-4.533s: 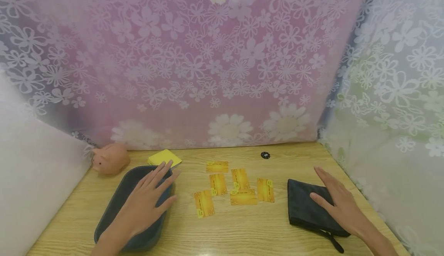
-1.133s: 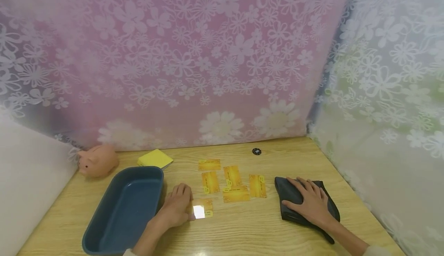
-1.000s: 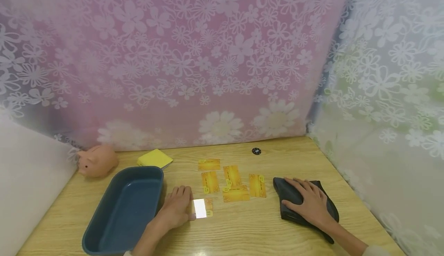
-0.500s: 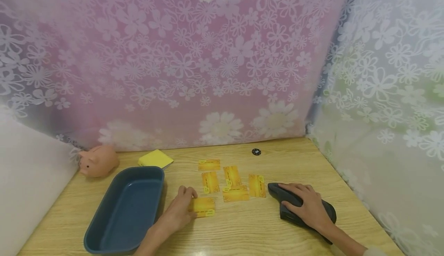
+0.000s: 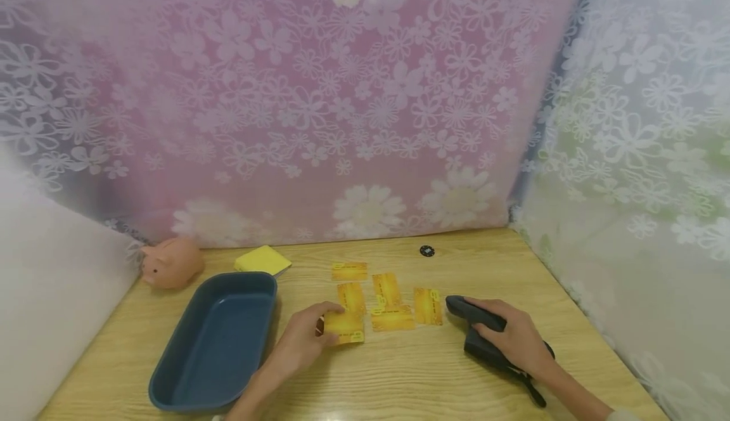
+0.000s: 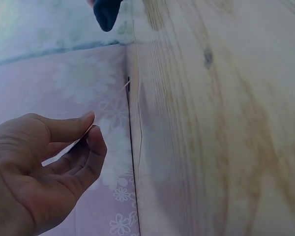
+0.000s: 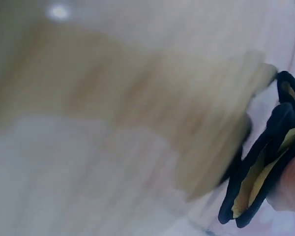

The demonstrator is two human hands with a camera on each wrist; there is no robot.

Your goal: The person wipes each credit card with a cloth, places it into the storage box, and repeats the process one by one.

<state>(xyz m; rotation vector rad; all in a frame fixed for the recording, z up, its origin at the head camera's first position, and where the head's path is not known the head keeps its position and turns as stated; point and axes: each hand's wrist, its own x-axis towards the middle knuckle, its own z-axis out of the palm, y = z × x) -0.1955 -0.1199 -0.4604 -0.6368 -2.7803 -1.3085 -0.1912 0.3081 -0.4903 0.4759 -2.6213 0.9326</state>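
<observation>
In the head view we see the left hand [image 5: 305, 335] pinching an orange card [image 5: 348, 324] over the middle of the wooden table [image 5: 399, 383], and the card partly covers another one from this angle. The left wrist view gives us what the head view cannot: the pinched card is almost edge-on, thin and dark, between thumb and fingers, apart from the table surface. Its printed face we can read as orange only from the head.

The right hand [image 5: 516, 338] grasps a black pouch [image 5: 481, 348], toward the right edge of the table, with the strap [image 5: 534, 392] hanging down. Only the right wrist view lets us look into its gaping mouth, where a yellowish inside [image 7: 253, 189] shows; that view is blurred.

5 other cards [image 5: 392, 318] lie mid-table, 2 of them touching. Only from the head do we find the piggy bank [image 5: 172, 264] at the back left corner, the yellow notebook [image 5: 262, 260] and black chip [image 5: 427, 251] near the back edge, and the blue tray [image 5: 213, 345] toward the left edge.
</observation>
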